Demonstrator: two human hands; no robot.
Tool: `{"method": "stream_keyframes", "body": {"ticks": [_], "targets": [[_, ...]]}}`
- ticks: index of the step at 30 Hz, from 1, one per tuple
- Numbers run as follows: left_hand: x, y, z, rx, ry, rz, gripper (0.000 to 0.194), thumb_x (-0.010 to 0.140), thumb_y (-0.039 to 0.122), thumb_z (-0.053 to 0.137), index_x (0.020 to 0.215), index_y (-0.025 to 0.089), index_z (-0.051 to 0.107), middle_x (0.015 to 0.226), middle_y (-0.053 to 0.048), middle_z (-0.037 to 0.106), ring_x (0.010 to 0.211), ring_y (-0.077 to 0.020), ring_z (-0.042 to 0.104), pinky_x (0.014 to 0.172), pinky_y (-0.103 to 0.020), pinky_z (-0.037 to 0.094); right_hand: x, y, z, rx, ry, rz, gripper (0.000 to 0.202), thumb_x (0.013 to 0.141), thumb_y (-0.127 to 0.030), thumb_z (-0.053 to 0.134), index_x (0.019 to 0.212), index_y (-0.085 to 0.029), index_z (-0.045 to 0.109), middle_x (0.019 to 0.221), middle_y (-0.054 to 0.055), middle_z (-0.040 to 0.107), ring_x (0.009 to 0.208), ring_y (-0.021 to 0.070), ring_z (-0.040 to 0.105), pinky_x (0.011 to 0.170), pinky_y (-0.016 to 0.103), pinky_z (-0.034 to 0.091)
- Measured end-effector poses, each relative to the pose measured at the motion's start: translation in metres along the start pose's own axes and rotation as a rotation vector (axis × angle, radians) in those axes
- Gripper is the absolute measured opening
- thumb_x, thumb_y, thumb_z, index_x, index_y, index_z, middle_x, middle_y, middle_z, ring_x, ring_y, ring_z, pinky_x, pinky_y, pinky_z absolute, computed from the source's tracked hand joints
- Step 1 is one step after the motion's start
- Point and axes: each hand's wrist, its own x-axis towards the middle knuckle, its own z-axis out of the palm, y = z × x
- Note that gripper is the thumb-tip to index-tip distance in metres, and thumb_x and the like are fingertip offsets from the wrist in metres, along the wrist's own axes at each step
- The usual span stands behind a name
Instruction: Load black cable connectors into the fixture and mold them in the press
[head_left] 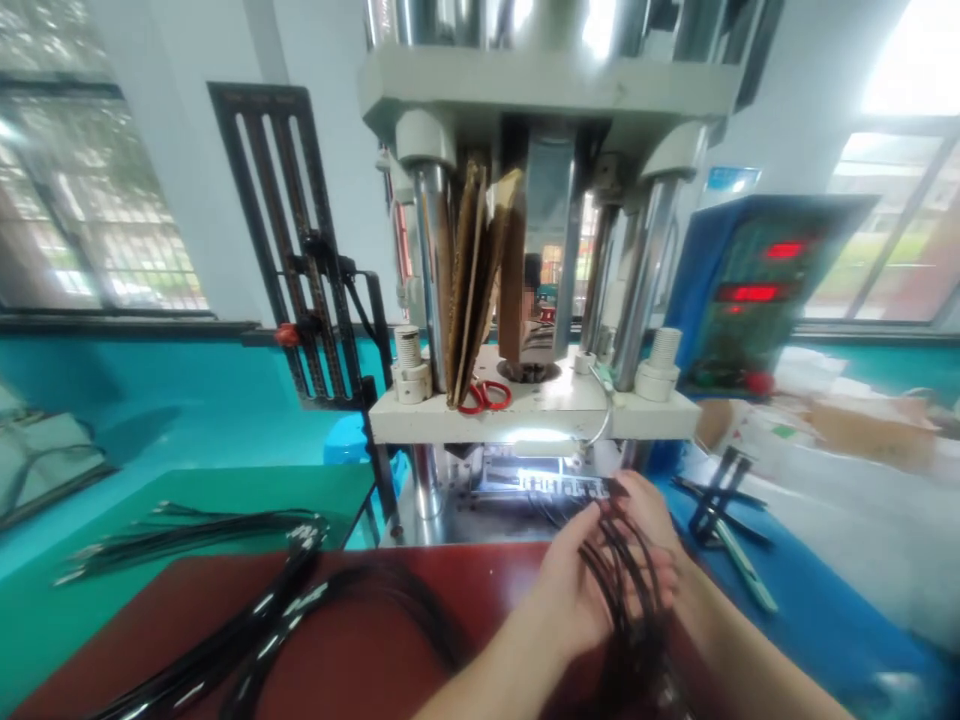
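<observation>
Black cables point(641, 580) are sitting lower right, left hand point(577, 595) curling its fingers round them near the lit fixture point(562, 487) (can't tell if the right hand point(646, 505) is gripping), and more bundles point(289, 575) are lying unheld lower left.

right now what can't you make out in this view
Display digits: head view, blurred.
Scissors, blades: head view, apparently hidden by the cardboard.
Held cables, near ends: head view, cut off by the bottom edge.
Fixture, fine detail: head view, lost in blur and glare; I can't tell if any cable tips are in it.
</observation>
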Motion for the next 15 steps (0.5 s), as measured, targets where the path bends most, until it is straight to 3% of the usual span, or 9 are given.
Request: {"method": "stream_keyframes", "body": {"ticks": [3,7,11,15], "targets": [[0.001,-0.018,0.013,-0.008,0.105,-0.052,0.040,0.075,0.046,0.047,0.090,0.010,0.056,0.066,-0.007,0.060,0.057,-0.0159,0.057,0.061,-0.030,0.043,-0.024,-0.006,-0.022,0.173,0.068,0.084,0.014,0.072,-0.035,0.053,0.071,-0.020,0.051,0.055,-0.002,0.058,0.046,0.0156,0.056,0.038,0.025,0.044],[0.001,-0.045,0.018,0.067,0.039,-0.140,0.025,0.077,0.032,0.041,0.081,0.012,0.054,0.047,0.003,0.043,0.035,-0.0071,0.036,0.041,-0.020,0.027,-0.040,-0.009,-0.055,0.348,0.146,0.072,0.015,0.071,-0.035,0.057,0.075,-0.021,0.052,0.056,-0.005,0.056,0.046,0.0126,0.053,0.041,0.024,0.045],[0.001,-0.072,0.018,0.159,-0.016,-0.212,0.023,0.080,0.029,0.036,0.068,0.014,0.049,0.041,0.007,0.028,0.031,-0.0038,0.020,0.036,-0.017,0.011,-0.046,-0.008,-0.092,0.481,0.209,0.032,0.016,0.070,-0.033,0.060,0.077,-0.020,0.054,0.058,-0.005,0.057,0.048,0.0121,0.054,0.043,0.024,0.045],[-0.005,-0.092,0.025,0.342,-0.030,-0.245,0.021,0.080,0.030,0.040,0.065,0.016,0.045,0.039,0.008,0.023,0.031,-0.0036,0.013,0.036,-0.018,0.005,-0.055,-0.006,-0.121,0.519,0.269,0.024,0.016,0.069,-0.033,0.060,0.074,-0.019,0.053,0.054,-0.005,0.056,0.042,0.0100,0.050,0.038,0.021,0.041]]}}
